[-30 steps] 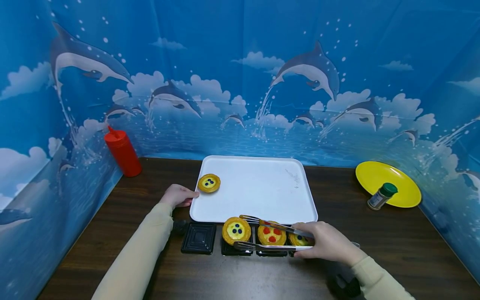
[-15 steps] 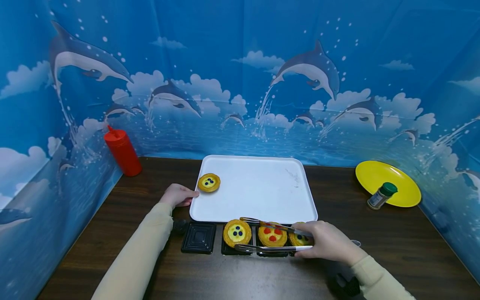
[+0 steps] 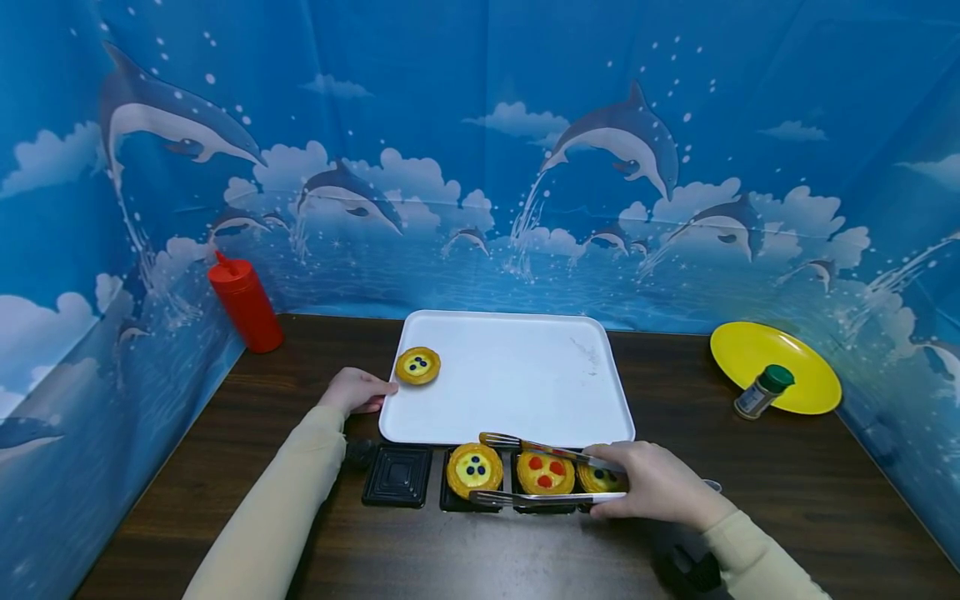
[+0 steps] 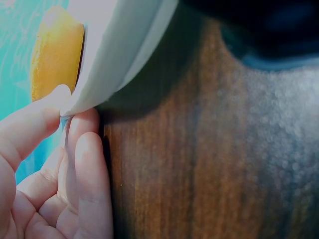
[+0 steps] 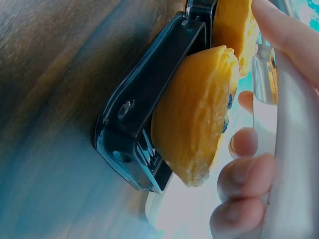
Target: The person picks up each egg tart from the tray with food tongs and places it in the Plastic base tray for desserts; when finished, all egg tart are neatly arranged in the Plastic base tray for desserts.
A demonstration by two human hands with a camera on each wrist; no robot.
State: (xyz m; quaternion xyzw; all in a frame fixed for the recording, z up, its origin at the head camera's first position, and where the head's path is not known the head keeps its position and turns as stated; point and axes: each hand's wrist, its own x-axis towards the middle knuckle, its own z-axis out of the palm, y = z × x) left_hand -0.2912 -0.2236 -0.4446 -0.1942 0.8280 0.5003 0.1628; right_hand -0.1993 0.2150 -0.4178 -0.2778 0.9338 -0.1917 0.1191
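Observation:
My left hand (image 3: 360, 392) pinches the left rim of a white tray (image 3: 510, 379), thumb above and fingers beneath, as the left wrist view shows. A small tart (image 3: 417, 366) with blue dots lies on that tray near my thumb. In my right hand (image 3: 656, 483) I grip metal tongs (image 3: 551, 497), which reach left over the row of black square molds (image 3: 397, 477). The tong tips flank a blue-dotted tart (image 3: 475, 471) at the second mold; whether both touch it I cannot tell. A red-dotted tart (image 3: 545, 473) lies between the tong arms, and another blue-dotted tart (image 5: 192, 109) sits under my right hand.
At the left back stands a red squeeze bottle (image 3: 247, 304). On the right a yellow plate (image 3: 776, 368) has a green-capped shaker (image 3: 765, 392) leaning at its rim. A dolphin-printed cloth (image 3: 480, 167) hangs behind the dark wooden table (image 3: 450, 558).
The blue-dotted tart between the tong tips has shifted slightly toward me, lower at its black mold. The near tong arm moved a little with it. My left hand and the tray stay in place.

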